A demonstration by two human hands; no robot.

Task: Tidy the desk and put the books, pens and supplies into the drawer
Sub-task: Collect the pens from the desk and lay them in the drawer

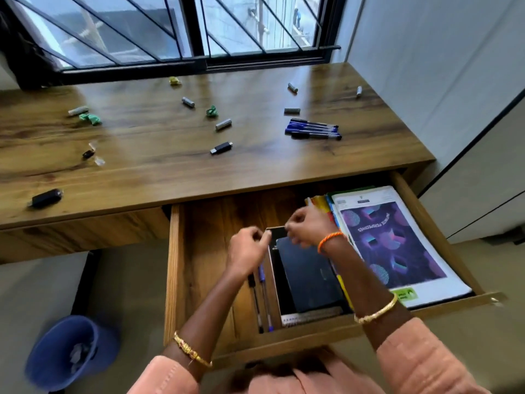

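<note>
I stand at a long wooden desk under a barred window, a pale wall to my right. A blue bin sits on the floor at my lower left. The drawer is pulled out below the desk's front edge; its left half is bare wood. A purple-covered book on a stack fills its right side, dark notebooks lie in the middle, and two pens lie just left of them. On the desk, a bunch of blue pens lies toward the right; grey markers, black clips and crumpled green and yellow scraps are scattered well apart across it. My left hand hovers over the two pens, fingers curled in; whether it pinches anything I cannot tell. My right hand is blurred above the notebooks' far edge, fingers bent, its hold unclear.
</note>
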